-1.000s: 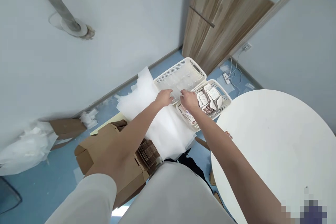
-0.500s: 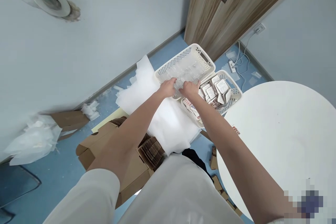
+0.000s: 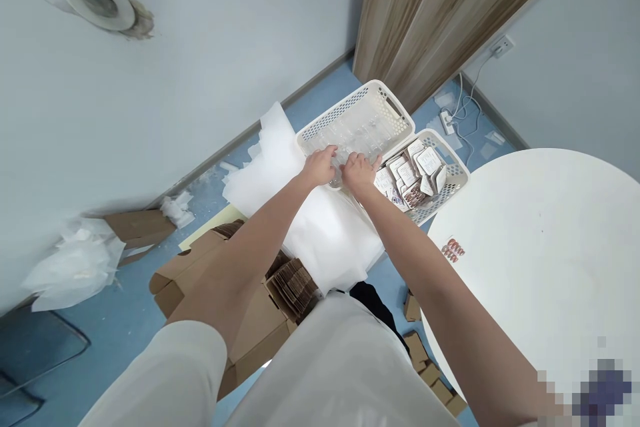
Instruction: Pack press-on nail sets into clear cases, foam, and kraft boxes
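Note:
Both hands reach over the near end of a white perforated basket that holds clear plastic pieces. My left hand is at its near left corner, fingers curled down among the clear plastic. Beside it, my right hand bends its fingers over the same plastic, the knuckles raised. What the fingertips grip is too small and see-through to make out. Against this basket stands a second white basket, filled with small printed cards, some with reddish-brown pieces on them. My right forearm covers its near part.
White foam sheets lie before the baskets. An open cardboard box holds folded brown cardboard. At right is a round white table with a reddish set on it. Small brown boxes and a power strip are lower down.
My right hand has shifted slightly, with its fingers more bent over the clear plastic. My left hand stays nearly in place. The view has moved a little, and more of the reddish set shows.

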`<state>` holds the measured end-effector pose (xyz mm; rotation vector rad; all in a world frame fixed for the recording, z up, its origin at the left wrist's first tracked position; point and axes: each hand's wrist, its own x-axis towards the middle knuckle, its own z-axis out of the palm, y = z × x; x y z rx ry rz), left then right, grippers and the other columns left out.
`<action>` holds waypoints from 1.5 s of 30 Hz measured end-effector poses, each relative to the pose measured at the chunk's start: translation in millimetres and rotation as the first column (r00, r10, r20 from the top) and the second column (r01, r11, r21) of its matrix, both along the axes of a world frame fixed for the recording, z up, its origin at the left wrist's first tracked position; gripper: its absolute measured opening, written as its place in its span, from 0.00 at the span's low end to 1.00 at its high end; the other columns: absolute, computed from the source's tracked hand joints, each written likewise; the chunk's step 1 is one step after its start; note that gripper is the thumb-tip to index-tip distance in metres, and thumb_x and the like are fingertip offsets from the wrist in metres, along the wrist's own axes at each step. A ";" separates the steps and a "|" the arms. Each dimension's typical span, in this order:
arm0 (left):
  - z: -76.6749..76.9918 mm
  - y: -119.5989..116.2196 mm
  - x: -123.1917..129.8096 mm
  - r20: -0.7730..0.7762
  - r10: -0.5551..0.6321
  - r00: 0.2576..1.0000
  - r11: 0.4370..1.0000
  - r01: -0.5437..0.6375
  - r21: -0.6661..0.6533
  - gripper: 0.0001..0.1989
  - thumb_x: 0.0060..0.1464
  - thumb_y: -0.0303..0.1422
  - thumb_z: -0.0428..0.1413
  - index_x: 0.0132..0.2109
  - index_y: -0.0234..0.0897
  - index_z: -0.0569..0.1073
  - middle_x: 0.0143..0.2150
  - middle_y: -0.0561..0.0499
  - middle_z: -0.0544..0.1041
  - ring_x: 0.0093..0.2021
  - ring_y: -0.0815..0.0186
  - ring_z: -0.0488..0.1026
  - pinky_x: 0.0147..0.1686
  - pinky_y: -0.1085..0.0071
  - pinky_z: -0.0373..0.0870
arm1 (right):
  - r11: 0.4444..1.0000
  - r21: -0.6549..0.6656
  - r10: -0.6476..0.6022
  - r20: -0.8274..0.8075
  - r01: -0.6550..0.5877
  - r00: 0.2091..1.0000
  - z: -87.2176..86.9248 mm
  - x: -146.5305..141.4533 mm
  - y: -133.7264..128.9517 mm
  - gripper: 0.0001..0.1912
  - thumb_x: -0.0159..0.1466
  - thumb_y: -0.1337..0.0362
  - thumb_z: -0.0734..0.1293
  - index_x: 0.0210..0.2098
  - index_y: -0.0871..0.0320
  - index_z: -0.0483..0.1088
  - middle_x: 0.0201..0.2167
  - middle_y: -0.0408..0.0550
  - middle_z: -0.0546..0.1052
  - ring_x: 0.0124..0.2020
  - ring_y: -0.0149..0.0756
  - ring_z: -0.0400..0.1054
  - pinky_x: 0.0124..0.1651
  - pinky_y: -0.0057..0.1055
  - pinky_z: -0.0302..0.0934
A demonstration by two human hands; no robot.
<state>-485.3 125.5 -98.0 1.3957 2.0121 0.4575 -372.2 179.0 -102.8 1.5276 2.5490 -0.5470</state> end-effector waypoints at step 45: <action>137.8 -85.1 419.1 0.799 -0.359 0.483 0.870 0.483 0.099 0.20 0.42 0.35 0.61 0.43 0.34 0.67 0.28 0.51 0.73 0.30 0.69 0.71 0.34 0.70 0.64 | 0.725 -0.559 -0.643 -0.760 0.402 0.102 129.3 476.0 -213.5 0.17 0.52 0.55 0.65 0.39 0.55 0.63 0.37 0.46 0.70 0.31 0.31 0.66 0.38 0.35 0.62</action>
